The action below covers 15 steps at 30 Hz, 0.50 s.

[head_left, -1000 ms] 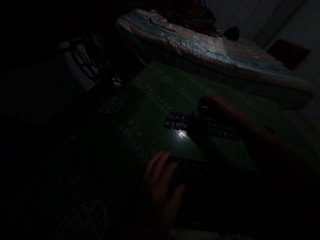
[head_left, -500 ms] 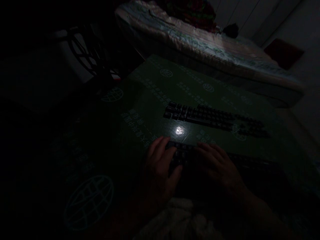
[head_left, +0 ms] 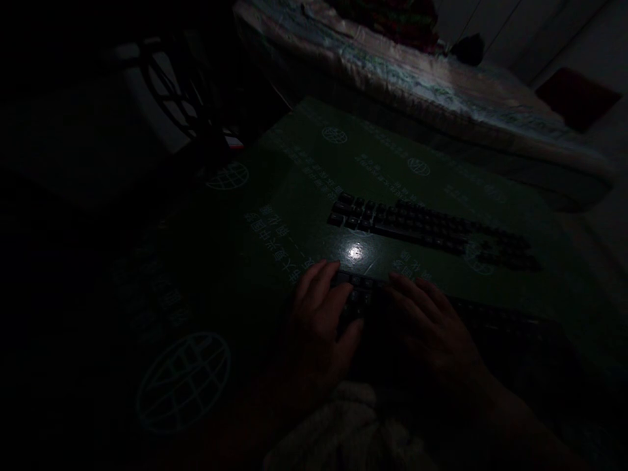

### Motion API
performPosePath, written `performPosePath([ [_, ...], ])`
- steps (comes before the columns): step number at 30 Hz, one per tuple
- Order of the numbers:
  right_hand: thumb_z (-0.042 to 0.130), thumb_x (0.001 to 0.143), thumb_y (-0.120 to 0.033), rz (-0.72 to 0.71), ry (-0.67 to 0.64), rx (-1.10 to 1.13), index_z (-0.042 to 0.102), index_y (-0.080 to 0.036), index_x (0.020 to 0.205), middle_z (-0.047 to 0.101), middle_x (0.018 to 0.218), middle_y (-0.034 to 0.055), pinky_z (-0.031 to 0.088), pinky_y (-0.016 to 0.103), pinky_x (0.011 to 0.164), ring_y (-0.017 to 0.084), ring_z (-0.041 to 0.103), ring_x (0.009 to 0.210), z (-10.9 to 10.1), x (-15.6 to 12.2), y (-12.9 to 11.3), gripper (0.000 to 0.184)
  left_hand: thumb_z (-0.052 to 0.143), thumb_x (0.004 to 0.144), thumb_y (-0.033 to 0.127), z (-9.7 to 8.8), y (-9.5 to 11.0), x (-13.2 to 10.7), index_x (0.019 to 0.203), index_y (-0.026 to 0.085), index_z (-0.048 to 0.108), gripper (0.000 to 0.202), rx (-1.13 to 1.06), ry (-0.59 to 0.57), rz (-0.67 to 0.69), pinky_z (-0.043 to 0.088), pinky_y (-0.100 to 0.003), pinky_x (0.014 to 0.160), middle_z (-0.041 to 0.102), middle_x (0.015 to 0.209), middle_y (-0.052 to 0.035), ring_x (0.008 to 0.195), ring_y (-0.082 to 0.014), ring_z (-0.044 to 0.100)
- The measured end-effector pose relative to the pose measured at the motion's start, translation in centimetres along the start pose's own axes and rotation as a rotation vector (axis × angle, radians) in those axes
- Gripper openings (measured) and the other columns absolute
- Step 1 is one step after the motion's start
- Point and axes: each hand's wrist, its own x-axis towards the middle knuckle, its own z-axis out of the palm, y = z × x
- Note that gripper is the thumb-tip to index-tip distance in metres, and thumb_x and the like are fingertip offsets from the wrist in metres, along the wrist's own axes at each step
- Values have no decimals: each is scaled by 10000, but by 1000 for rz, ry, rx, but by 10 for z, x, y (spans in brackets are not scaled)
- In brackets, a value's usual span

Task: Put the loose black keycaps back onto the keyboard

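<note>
A dark keyboard [head_left: 510, 320] lies crosswise at the near side of the green printed tabletop [head_left: 275, 190]. My left hand [head_left: 321, 314] is closed around its left end, fingers bent toward the far edge and the thumb apart over the keys. My right hand [head_left: 436, 327] rests across the middle with its fingers stretched out and slightly apart; its thumb is hidden. Beyond the keyboard, black keycaps [head_left: 417, 226] are laid out in keyboard-like rows on the tabletop. Deep shadow hides most of the keyboard's near side.
A bed with a patterned cover [head_left: 392, 65] stands behind the table. On it are a dark red item [head_left: 579, 98] and a dark bundle [head_left: 468, 49]. A dark lattice-like frame [head_left: 171, 91] stands at the far left. Pale cloth [head_left: 348, 432] shows below my hands.
The whole view has shifted slightly, so things sit a little farther right and higher. Both hands stay on the keyboard in nearly the same pose, and the keycap rows look unchanged.
</note>
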Motion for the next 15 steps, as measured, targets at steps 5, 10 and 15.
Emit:
performPosePath([
  [5,351,918,-108,64,13,18,646,-115,1035,645,1148,145,426,465,985,269,444,1284,4,-2,-2,317,571,807,158,2,0,0,1073,115,555,270,10,11,10,429,-534,1020,470,1340,-181,1301,-324,359],
  [10,341,936,-137,19,34,-12,664,-126,963,646,1130,147,440,456,969,275,460,1266,3,1,0,324,571,796,149,0,1,2,1063,101,565,272,-4,3,9,431,-537,1015,476,1330,-197,1298,-336,367],
  [15,329,937,-138,1,-23,-22,674,-110,974,650,1127,159,464,475,944,286,502,1214,-1,8,0,348,564,803,153,0,1,1,1061,120,566,260,-2,-6,-6,427,-524,1025,467,1348,-174,1311,-322,355],
])
